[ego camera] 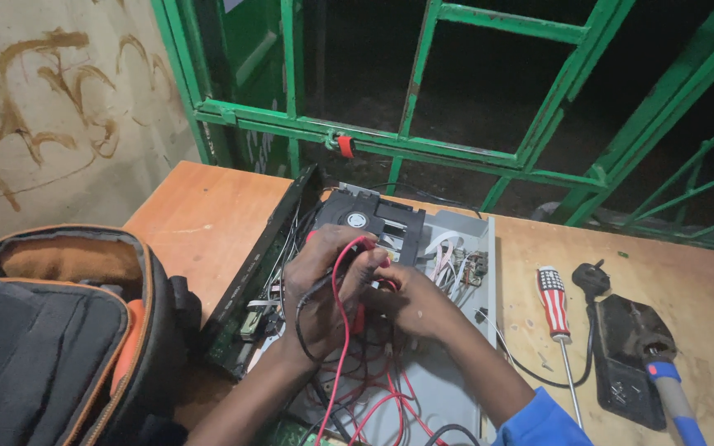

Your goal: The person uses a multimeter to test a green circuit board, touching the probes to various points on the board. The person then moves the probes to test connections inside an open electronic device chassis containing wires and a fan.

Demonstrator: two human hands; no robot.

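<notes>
Red and black test leads [342,330] loop up from the lower middle of the frame into both hands, which meet over the opened grey metal disc player chassis [448,388] at the centre of the wooden table [208,215]. The left hand [324,285] curls closed around the leads and what looks like a probe, though the tip is hidden under the fingers. The right hand [411,301] lies just right of it, touching it, its grip pinched shut on a red probe end pointing down into the chassis. The leads run lengthwise toward the bottom edge. Above the hands sits the black disc drive tray [369,219], with white ribbon wiring [448,260] to its right. Further right on the table lie a striped-handled screwdriver [554,301], a black plug [591,279] and a blue-handled soldering iron [671,392]. An orange-trimmed black tool bag [59,330] fills the lower left.
</notes>
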